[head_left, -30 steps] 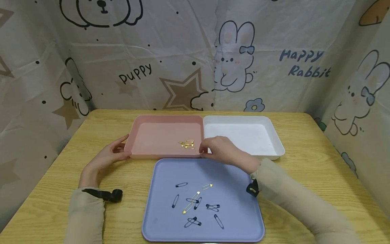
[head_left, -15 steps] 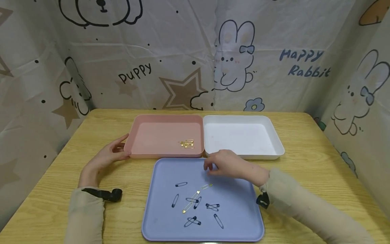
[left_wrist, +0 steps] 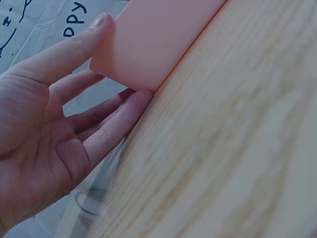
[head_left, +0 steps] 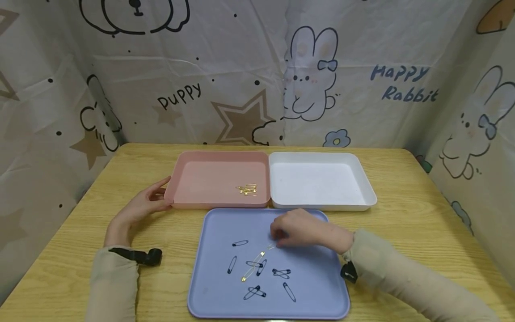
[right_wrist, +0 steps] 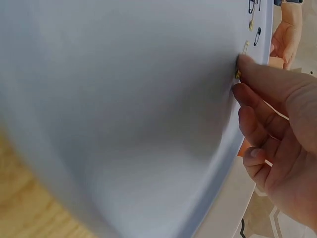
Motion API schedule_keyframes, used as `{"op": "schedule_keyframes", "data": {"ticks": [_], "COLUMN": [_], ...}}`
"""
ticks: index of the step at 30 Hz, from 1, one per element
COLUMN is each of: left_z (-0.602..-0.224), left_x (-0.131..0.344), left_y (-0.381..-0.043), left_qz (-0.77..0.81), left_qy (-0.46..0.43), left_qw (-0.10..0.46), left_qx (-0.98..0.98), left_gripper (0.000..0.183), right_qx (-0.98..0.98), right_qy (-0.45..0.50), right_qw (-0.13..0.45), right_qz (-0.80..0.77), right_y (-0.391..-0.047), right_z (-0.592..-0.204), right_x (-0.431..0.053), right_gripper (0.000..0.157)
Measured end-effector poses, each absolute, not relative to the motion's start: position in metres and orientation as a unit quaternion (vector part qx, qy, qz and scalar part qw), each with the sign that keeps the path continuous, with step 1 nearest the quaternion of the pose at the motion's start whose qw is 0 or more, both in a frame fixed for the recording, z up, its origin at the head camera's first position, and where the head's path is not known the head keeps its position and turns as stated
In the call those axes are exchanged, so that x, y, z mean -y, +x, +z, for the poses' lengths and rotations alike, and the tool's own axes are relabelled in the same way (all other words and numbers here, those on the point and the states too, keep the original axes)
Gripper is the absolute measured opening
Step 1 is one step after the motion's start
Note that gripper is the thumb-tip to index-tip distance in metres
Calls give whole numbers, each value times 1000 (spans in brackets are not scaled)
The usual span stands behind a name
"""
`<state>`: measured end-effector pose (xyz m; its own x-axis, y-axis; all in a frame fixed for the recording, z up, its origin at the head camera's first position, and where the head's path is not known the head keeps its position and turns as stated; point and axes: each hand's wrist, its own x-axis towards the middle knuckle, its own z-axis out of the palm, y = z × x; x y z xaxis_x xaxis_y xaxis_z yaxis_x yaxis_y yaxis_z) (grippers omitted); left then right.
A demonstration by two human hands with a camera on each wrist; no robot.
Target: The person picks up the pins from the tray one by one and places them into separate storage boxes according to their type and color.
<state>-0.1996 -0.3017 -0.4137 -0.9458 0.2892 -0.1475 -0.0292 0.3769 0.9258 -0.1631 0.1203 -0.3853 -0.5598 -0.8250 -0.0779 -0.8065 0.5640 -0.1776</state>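
Since 0.5 s ago, the right hand has come down towards the near side, onto a gold safety pin on the blue tray, and it now covers the pin's right end. The left hand remains at the left end of the pink tray, thumb and fingers mostly straight and apart, touching the tray's corner.

The right hand's thumb and index finger are almost together, with the pin's clasp between them; I cannot tell whether they pinch it firmly. The other fingers curl loosely.

The pin is thin and seems to lie flat on a smooth floor, so fingertips closing slightly too high could slip off or skid it. It could slide towards the tangle just to its near left, where 2 black safety pins cross more gold wire. Snagging there might drag several pins at once. A weak hold on the clasp could let the pin swing or drop. The gold pins lying in the pink tray's near right part could shift if the left hand jolts that tray.
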Motion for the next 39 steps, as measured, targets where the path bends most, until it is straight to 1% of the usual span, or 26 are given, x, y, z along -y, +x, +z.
{"op": "schedule_keyframes", "data": {"ticks": [8, 20, 31, 39], "left_z": [-415, -417, -417, -416], "left_x": [302, 302, 303, 302], "left_y": [-201, -201, -201, -201], "left_qz": [557, 558, 556, 557], "left_qy": [87, 87, 85, 78], "left_qw": [143, 143, 143, 140], "left_qx": [-814, -813, -814, -815], "left_gripper": [76, 76, 76, 77], "right_qx": [-876, -872, -868, -864], "right_qy": [-472, -479, -493, -501], "right_qw": [77, 87, 50, 21], "right_qz": [-66, -55, -38, -34], "right_y": [-164, -165, -166, -170], "right_z": [-387, -386, -386, -379], "right_x": [-119, -115, -112, -102], "right_gripper": [8, 8, 3, 4]}}
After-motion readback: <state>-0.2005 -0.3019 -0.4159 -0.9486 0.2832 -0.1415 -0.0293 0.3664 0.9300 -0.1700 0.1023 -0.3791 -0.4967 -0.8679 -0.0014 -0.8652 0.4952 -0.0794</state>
